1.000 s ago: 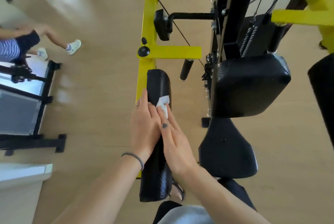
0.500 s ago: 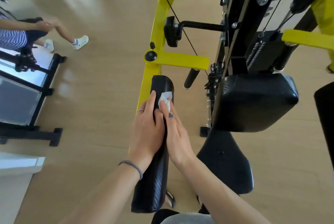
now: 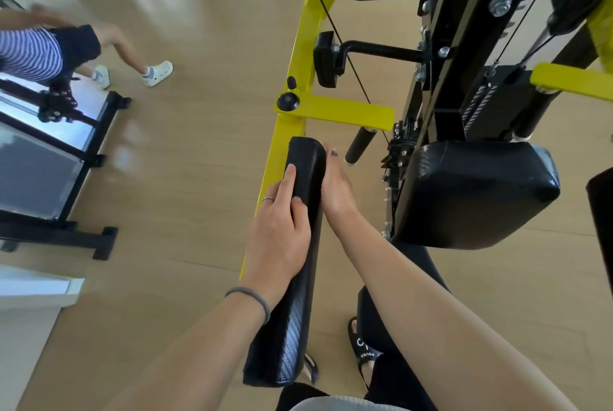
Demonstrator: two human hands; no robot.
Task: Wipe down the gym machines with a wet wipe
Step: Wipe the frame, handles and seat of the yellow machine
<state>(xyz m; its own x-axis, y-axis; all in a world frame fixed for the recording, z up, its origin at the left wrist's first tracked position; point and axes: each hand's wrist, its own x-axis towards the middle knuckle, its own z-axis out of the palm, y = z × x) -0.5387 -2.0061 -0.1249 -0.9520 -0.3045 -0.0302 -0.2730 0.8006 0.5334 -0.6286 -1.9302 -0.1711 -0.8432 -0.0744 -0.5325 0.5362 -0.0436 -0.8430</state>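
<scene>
Head view: we see our left hand [image 3: 282, 225] laid flat on the long black pad [image 3: 295, 261], fingers curled over its left edge near the far end, steadying it. Our right hand [image 3: 335, 188] runs along the pad's right edge, fingers stretched toward the far corner. The wipe is hidden here; we judge it sits under the right palm against the pad's side, but we cannot tell for sure, nor whether that hand is closed on it. The pad hangs off the yellow frame [image 3: 288, 132]; a bigger pad [image 3: 477, 191] sits well to the right, seemingly untouched. Another person [image 3: 49, 52] stands far left.

To wipe well, we should keep the left hand bracing, press the wipe flat, drag it the full length of the side, then fold it over the far end.

Half a second ago the white wipe showed on top of the pad under the right fingertips; now that hand has slid off to the right side and the wipe is out of sight.
</scene>
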